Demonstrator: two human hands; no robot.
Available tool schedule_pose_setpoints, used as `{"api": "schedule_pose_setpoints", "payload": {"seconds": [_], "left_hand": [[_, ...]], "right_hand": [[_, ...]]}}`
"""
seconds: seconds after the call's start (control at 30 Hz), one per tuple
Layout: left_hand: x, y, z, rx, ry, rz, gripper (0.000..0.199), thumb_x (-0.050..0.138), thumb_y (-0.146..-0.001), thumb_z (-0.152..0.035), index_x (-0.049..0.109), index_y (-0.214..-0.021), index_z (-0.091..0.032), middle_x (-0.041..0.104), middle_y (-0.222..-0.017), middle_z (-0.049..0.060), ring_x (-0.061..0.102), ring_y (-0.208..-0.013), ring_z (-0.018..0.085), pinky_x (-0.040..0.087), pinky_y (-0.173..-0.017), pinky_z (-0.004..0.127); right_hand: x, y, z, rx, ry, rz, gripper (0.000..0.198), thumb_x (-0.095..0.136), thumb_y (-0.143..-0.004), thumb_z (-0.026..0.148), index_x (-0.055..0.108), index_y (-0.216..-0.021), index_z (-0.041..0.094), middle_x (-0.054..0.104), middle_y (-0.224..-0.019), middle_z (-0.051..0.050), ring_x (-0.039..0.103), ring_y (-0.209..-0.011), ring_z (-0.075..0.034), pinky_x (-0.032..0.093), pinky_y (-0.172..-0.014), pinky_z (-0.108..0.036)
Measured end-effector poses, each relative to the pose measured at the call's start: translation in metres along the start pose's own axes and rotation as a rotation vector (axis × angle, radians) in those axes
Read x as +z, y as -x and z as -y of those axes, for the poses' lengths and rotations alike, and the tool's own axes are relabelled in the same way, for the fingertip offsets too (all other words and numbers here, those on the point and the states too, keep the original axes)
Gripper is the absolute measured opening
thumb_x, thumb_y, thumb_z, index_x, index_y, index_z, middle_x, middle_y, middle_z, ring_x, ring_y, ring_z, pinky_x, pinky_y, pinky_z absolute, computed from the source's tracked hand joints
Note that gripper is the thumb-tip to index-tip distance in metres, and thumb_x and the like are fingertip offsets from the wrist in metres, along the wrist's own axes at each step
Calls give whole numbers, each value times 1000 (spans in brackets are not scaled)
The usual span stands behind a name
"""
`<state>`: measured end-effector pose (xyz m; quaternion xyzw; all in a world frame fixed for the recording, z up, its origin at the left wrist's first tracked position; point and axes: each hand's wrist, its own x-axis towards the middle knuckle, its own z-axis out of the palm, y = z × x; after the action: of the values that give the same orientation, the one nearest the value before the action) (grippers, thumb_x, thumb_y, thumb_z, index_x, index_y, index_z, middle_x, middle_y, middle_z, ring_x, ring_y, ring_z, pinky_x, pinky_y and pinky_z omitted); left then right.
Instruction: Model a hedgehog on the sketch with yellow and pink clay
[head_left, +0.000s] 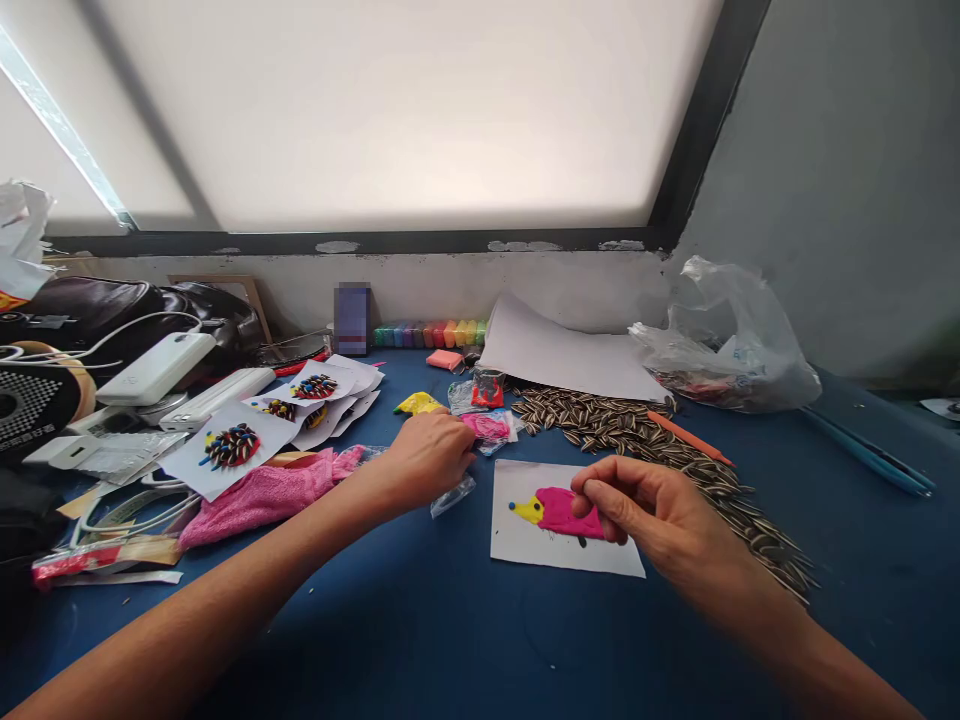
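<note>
A white card [517, 555] lies on the blue table with a clay hedgehog [562, 512] on it: pink body, yellow snout, blue nose. Over the hedgehog's right end my right hand [637, 500] is closed in a pinch; anything between its fingertips is too small or hidden to make out. My left hand [431, 455] is closed, knuckles up, beside pink clay in a clear wrapper [489, 428]. Its fingertips are hidden, so what they hold does not show. Behind it sits yellow clay [420, 402], and near that a red clay packet [487, 392].
Sunflower seeds [637, 430] spread at right, with an orange pen [690, 438] on them. White paper sheets [562, 350] and a plastic bag [735, 350] stand behind. Finished-looking hedgehog cards [225, 455], a pink cloth [262, 498] and chargers [157, 368] crowd the left.
</note>
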<state>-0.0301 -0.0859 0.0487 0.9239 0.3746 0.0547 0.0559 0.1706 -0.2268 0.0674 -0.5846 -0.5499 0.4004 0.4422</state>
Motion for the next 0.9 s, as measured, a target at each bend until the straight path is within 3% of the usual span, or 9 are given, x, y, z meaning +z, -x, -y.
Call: {"api": "schedule_pose_setpoints", "payload": {"seconds": [0.13, 0.23, 0.37, 0.5, 0.6, 0.77, 0.9], "left_hand": [[9, 0, -14, 120, 7, -39, 32, 38, -93, -17, 68, -82, -15, 67, -89, 11, 58, -86, 21, 42, -79, 32], [22, -1, -16, 253, 126, -54, 34, 37, -91, -11, 68, -104, -16, 68, -101, 10, 60, -95, 21, 45, -85, 31], [35, -5, -14, 183, 248, -68, 35, 41, -88, -11, 64, -114, -15, 65, -113, 12, 58, -104, 23, 45, -91, 34], [35, -8, -16, 85, 318, -43, 24, 49, -85, -17, 68, -100, -16, 69, -94, 7, 61, -85, 19, 46, -74, 29], [30, -6, -19, 30, 330, -33, 26, 48, -81, -14, 67, -99, -17, 68, -81, 4, 59, -71, 17, 39, -61, 26], [23, 2, -25, 14, 330, 23, 31, 49, -73, -12, 68, -96, -21, 64, -69, 0, 54, -62, 16, 30, -54, 25], [22, 8, -30, 56, 340, 98, 29, 49, -71, -12, 67, -91, -22, 64, -66, -1, 53, -59, 15, 28, -54, 25]], "right_hand": [[-4, -1, -5, -12, 86, -17, 36, 60, -85, 53, 68, -80, 19, 65, -72, -3, 55, -59, -12, 49, -56, -25], [-7, -1, -10, -38, 156, -23, 37, 57, -87, 54, 66, -76, 19, 64, -71, -3, 56, -62, -14, 49, -59, -26], [-9, -1, -11, -40, 184, -28, 37, 57, -87, 55, 65, -77, 20, 61, -68, -2, 54, -62, -14, 47, -57, -27], [-11, 0, -7, -62, 232, -63, 39, 59, -84, 57, 63, -70, 20, 58, -64, 0, 51, -59, -13, 45, -54, -26], [-11, 0, -5, -100, 254, -99, 38, 58, -85, 56, 63, -69, 22, 57, -64, 0, 51, -58, -13, 45, -53, -26], [-8, 1, -8, -93, 153, -176, 29, 70, -76, 51, 71, -84, 23, 67, -72, -2, 61, -67, -18, 51, -60, -29], [-10, 1, -9, -99, 205, -139, 28, 68, -79, 51, 70, -76, 23, 66, -69, -2, 60, -64, -17, 49, -57, -28]]}}
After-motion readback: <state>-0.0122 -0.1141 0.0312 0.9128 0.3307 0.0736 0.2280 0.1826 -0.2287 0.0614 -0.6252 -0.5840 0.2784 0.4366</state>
